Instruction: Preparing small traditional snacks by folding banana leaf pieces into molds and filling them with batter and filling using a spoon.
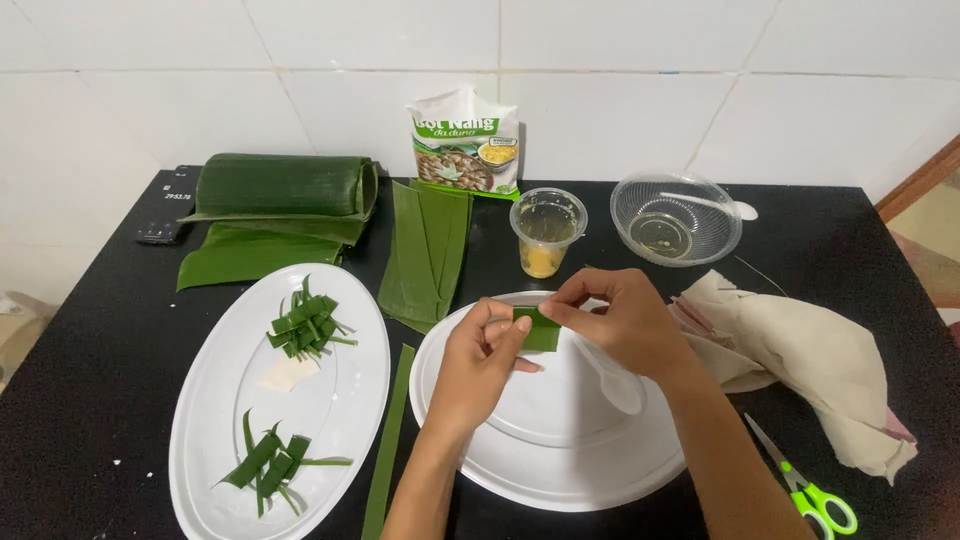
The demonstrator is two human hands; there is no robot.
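Grip of both hands closed on one small folded green leaf piece (539, 330): left hand (480, 365) pinches its left edge with thumb and fingertips, right hand (620, 320) pinches the top right corner, fingers curled. Leaf piece held just above the round white plate (560, 450) at centre of the black desk (100, 380), not touching it. White plastic spoon (612, 378) lies in the plate under the right hand. Long thin green leaf strip (388, 450) lies on desk between round plate and oval white tray (340, 400). Tray carries two woven green leaf parcels (305, 325), upper one next to a small white square piece (290, 372), lower one near the front. Behind: rolled banana leaves (280, 190), flat cut leaf strips (425, 250), printed white pouch (465, 140) against the tiled wall, clear plastic cup (546, 230) with yellow stuff at bottom, clear plastic bowl (675, 218) with white spoon. Right side: crumpled beige cloth (800, 350), green-handled scissors (815, 490) near desk edge.
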